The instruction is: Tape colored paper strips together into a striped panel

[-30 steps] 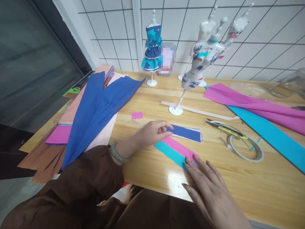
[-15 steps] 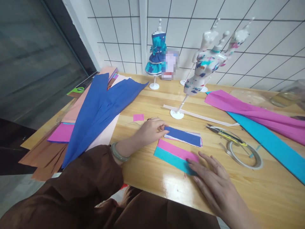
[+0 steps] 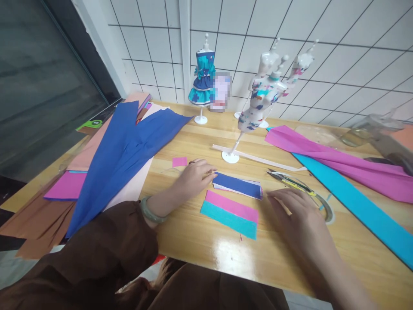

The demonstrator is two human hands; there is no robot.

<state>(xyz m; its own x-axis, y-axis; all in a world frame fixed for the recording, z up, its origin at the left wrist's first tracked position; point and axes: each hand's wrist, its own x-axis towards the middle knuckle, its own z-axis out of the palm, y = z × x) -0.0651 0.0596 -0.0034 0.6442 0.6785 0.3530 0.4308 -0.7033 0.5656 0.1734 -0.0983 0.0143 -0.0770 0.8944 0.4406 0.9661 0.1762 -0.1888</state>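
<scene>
My left hand (image 3: pixel 192 177) rests on the wooden table (image 3: pixel 226 254), fingers curled at the left end of a small stack of paper strips topped in dark blue (image 3: pixel 238 185). A pink strip and a teal strip (image 3: pixel 230 213) lie side by side just in front of it. My right hand (image 3: pixel 298 213) hovers to the right of those strips, fingers spread, holding nothing, its tips close to the tape roll (image 3: pixel 322 204) and the scissors (image 3: pixel 290 181).
Large dark blue, pale pink, magenta and brown sheets (image 3: pixel 122 150) spread at the left. Long magenta (image 3: pixel 338 161) and teal (image 3: pixel 364 206) sheets lie at the right. Small mannequins (image 3: pixel 258 101), one in a blue dress (image 3: pixel 202 79), stand by the tiled wall. A clear container (image 3: pixel 374 131) sits far right.
My right hand has lifted off the end of the teal and pink strips and moved right toward the tape roll. My left hand has stayed at the blue strips.
</scene>
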